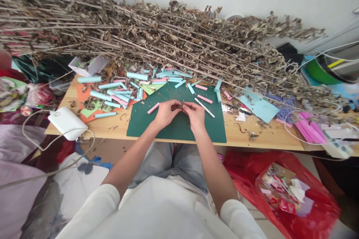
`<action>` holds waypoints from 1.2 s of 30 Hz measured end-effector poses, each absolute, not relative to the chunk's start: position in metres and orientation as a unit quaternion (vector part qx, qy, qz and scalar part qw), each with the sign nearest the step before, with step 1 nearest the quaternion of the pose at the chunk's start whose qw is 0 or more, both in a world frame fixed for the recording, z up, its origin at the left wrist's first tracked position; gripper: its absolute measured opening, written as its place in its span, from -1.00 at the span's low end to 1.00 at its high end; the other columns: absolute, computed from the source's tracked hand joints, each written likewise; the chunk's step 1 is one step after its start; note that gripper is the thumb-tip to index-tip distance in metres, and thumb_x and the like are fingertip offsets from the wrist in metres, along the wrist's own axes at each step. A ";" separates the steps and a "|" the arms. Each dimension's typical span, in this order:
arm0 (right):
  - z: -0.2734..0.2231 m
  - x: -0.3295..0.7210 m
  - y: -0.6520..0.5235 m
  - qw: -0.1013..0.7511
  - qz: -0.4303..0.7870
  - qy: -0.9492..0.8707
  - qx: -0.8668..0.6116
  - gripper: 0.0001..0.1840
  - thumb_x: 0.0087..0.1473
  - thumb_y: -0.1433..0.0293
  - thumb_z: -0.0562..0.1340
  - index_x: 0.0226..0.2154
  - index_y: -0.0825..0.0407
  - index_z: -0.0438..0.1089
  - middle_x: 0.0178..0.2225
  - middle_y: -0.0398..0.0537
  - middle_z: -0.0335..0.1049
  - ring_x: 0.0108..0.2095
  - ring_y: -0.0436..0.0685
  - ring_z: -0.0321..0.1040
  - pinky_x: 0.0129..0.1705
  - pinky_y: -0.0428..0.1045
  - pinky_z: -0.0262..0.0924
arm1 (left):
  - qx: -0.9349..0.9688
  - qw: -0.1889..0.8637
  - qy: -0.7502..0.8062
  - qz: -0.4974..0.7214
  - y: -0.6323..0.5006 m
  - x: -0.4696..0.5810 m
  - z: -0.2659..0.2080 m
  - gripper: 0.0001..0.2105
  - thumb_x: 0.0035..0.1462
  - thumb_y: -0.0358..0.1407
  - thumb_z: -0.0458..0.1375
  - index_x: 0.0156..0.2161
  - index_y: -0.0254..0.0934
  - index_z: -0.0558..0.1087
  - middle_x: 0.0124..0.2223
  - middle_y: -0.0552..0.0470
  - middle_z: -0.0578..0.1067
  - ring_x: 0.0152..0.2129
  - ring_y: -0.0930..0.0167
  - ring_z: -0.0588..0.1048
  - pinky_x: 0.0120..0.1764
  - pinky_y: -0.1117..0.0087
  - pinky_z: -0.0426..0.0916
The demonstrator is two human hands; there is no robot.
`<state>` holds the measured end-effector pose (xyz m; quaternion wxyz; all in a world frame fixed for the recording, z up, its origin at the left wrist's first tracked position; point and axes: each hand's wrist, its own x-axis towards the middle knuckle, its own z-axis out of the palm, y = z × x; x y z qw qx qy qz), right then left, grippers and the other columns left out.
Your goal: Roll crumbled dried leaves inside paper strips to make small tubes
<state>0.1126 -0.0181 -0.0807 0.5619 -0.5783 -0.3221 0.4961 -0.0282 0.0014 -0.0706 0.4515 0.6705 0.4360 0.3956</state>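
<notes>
Over the green cutting mat [179, 130], my left hand [167, 112] and my right hand [195, 114] meet at the fingertips. Both are closed in a pinch on a small piece of dried leaf [183, 104], partly covered by the fingers. A short pink paper tube [153, 108] lies just left of my left hand. To the right of my right hand rests a thin white paper tube [204, 107], with another pink tube [204, 99] above it. Leaf crumbs are scattered on the mat.
Dried leafy stalks [168, 37] stretch across the back of the wooden table [252, 138]. Blue and pink paper tubes [101, 95] lie in a loose pile at left, near a white power bank [68, 122]. Below the right edge hangs a red plastic bag [252, 179] of scraps.
</notes>
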 end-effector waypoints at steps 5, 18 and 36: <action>-0.078 0.121 -0.023 0.520 0.491 -0.379 -0.587 -0.68 -0.08 0.22 0.33 -0.29 0.08 0.57 -0.38 -0.03 0.58 -0.40 0.09 0.48 -0.22 0.05 0.42 | 0.643 0.468 0.456 0.400 0.006 -0.030 -0.077 -0.86 0.01 -0.46 0.17 -0.27 -0.33 0.50 -0.34 0.00 0.58 -0.39 0.39 0.56 -0.29 0.41 0.46; -0.079 0.127 -0.027 0.459 0.244 -0.635 -0.572 -0.71 0.05 0.51 0.13 -0.29 0.01 0.55 -0.20 -0.02 0.53 -0.20 0.10 0.48 -0.09 0.03 0.38 | 0.731 0.376 0.457 0.341 0.001 -0.037 -0.075 -0.63 0.04 -0.58 0.07 -0.05 -0.31 0.46 -0.09 -0.09 0.55 -0.22 0.36 0.56 -0.11 0.32 0.50; -0.078 0.134 -0.027 0.412 0.264 -0.663 -0.567 -0.78 0.13 0.40 0.17 -0.22 0.01 0.51 -0.18 0.00 0.49 -0.18 0.11 0.44 -0.11 0.04 0.39 | 0.787 0.317 0.454 0.270 -0.003 -0.054 -0.068 -0.73 0.09 -0.51 0.15 -0.09 -0.29 0.50 -0.16 -0.08 0.52 -0.24 0.33 0.52 -0.13 0.30 0.45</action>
